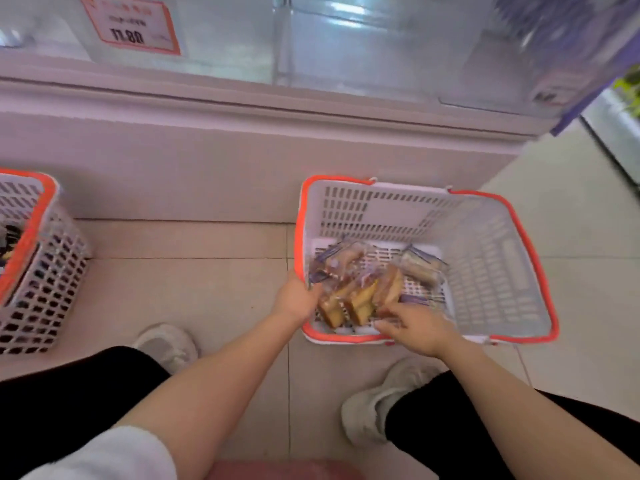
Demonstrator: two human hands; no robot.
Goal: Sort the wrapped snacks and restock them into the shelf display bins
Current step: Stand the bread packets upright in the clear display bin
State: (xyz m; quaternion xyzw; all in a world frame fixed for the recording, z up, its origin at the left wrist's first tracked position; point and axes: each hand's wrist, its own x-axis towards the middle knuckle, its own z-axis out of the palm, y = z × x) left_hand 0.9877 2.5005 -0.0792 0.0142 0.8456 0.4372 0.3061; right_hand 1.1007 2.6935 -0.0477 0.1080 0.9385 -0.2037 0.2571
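White plastic with an orange rim: that is the basket (485, 271) I see on the tiled floor (194, 278), set against the pale base of a shelf unit (242, 161). Inside it, toward its near left corner, lie the wrapped snacks (360, 289), brown cake slices in clear wrappers, blurred by motion. My left hand (296, 299) is at the basket's left rim, its grip curled around the nearest wrappers. My right hand (415, 327) reaches over the near rim, fingers bent onto a wrapper; I cannot tell whether that grip holds it or only touches it. A second basket (38, 271) of the same kind stands well apart at the left edge. Above, clear display bins (346, 39) carry an orange price tag (130, 24). White shoes (374, 407) and dark trouser legs show below.
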